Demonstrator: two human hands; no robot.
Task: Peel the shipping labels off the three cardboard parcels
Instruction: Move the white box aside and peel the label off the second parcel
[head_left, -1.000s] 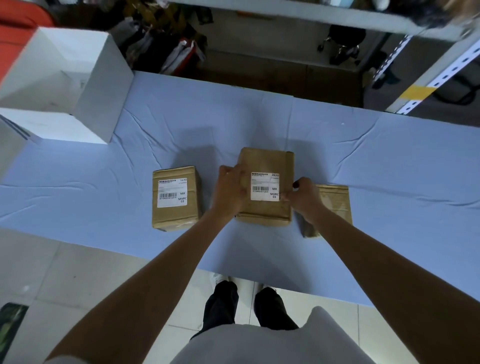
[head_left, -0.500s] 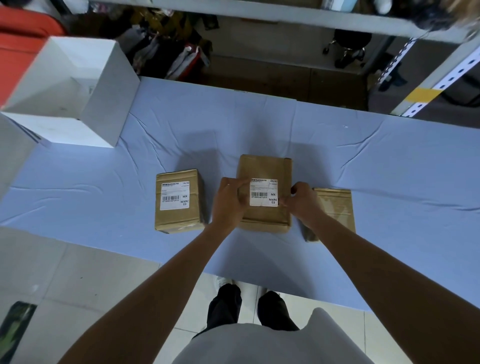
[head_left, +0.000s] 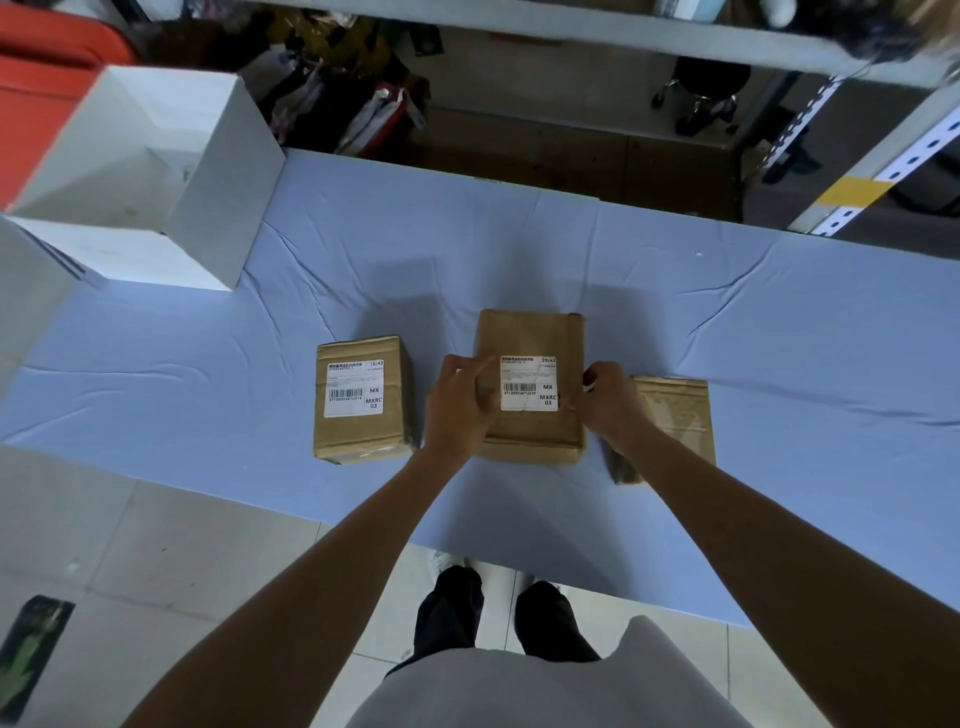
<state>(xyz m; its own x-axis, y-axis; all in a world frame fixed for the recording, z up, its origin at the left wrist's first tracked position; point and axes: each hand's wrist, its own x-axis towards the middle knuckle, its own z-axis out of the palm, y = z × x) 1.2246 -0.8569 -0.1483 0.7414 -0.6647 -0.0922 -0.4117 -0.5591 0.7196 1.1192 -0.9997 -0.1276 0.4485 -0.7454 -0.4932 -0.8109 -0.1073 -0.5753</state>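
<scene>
Near the table's front edge, the left hand grips the middle parcel's left side while the right hand pinches its label's lower right corner.

A wrinkled pale blue cloth covers the counter, and an open white box stands at its far left end. Beyond the far edge, bags lie heaped on the floor, with a grey shelf post banded in yellow tape at the right. Pale floor tiles lie below the near edge, and a dark green object lies on them.
</scene>
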